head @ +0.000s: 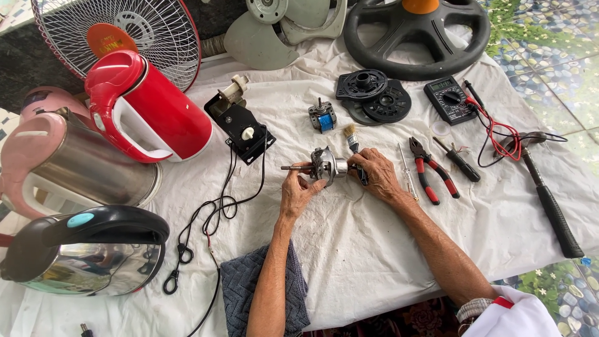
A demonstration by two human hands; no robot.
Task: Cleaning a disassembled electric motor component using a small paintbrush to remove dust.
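Item 1: small fan motor (326,165), metal housing w/ shaft (294,167), held over the white cloth (374,249) between both my hands. Long axis runs left-right; shaft end points out toward my left, past the fingertips. L hand (298,190): fingers closed on the shaft/front of the housing from below, thumb up against it. R hand (376,173): closed round a dark-handled paintbrush (353,142), bristles up and away from me, just beyond the motor's right end; hand touching or nearly touching the housing there, can't tell which. Both hands equally near the motor; L carries it, R has the tool. Item 2, just right of R hand: thin screwdriver (407,175), then red-handled pliers (430,171), then a black-handled driver (458,161). Item 3, farther right: hammer (546,196), lying at a slant. Item 4, beyond R hand: multimeter (449,100) w/ red and black leads, black round plastic parts (373,97), small blue-coil motor (322,117). Item 5, beyond L hand: black switch box (242,128) w/ knob, black cord trailing toward me. Item 6, far left of L hand: red kettle (146,109), pink-and-steel kettle (75,168), steel kettle w/ black lid (87,249). Item 7, under L forearm: grey towel (237,293). Item 8, far edge: fan grille (118,34), fan blade (274,31), black round base (418,37).
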